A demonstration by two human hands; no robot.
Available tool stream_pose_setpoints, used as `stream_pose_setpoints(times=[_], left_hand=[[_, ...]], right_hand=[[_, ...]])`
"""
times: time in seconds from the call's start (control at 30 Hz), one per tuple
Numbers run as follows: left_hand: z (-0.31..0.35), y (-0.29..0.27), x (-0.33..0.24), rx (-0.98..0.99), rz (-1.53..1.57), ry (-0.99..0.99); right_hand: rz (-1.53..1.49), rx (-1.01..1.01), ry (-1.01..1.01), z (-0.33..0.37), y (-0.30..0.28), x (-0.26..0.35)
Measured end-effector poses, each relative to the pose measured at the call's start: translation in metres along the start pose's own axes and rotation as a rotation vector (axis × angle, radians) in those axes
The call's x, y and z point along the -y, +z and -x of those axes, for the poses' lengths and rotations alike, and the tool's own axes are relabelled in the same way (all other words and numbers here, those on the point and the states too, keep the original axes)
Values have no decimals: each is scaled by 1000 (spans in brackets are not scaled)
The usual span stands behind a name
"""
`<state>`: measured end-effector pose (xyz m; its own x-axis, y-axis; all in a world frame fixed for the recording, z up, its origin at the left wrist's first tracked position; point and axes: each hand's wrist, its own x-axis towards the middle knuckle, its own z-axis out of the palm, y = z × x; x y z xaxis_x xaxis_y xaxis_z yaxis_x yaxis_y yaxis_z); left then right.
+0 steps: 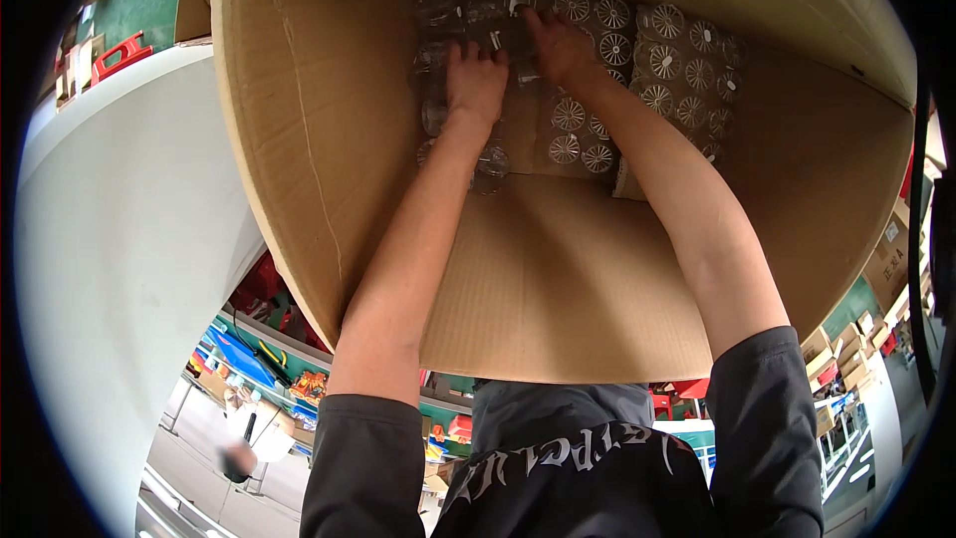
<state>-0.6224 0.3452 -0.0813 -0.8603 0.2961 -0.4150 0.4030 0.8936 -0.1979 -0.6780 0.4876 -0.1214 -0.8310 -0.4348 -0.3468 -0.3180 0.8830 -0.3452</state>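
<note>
Both my arms reach deep into a large brown cardboard box (pixel 299 139). My left hand (pixel 475 83) and my right hand (pixel 560 48) are closed side by side on a clear plastic pack of small clear parts (pixel 468 20) at the box's far end. To the right of it lie more clear packs (pixel 687 65) holding several round silver wheel-shaped pieces in rows. A bare cardboard sheet (pixel 558 269) covers the near part of the box's inside. What my fingers pinch is partly hidden by the hands.
A white curved surface (pixel 129 219) stands left of the box. Behind it sits a red plastic crate (pixel 118 55). Below the box, shelves with coloured items (pixel 259 359) and stacked cartons (pixel 846 359) show at the edges. Another person (pixel 239 458) stands far off.
</note>
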Motion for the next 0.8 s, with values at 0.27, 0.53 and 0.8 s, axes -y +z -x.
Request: stream_pose_setpoints(times=[0.27,0.53,0.8], left_hand=[[0,5,1,-91,42,-41],[-2,7,5,-177,40,27],[-8,1,-19,-317,49,335]], right_hand=[[-27,-85,-85,14,-12,-7],[-512,130,74,60,-94,-22],[-321,192,-37,136,-106,-14]])
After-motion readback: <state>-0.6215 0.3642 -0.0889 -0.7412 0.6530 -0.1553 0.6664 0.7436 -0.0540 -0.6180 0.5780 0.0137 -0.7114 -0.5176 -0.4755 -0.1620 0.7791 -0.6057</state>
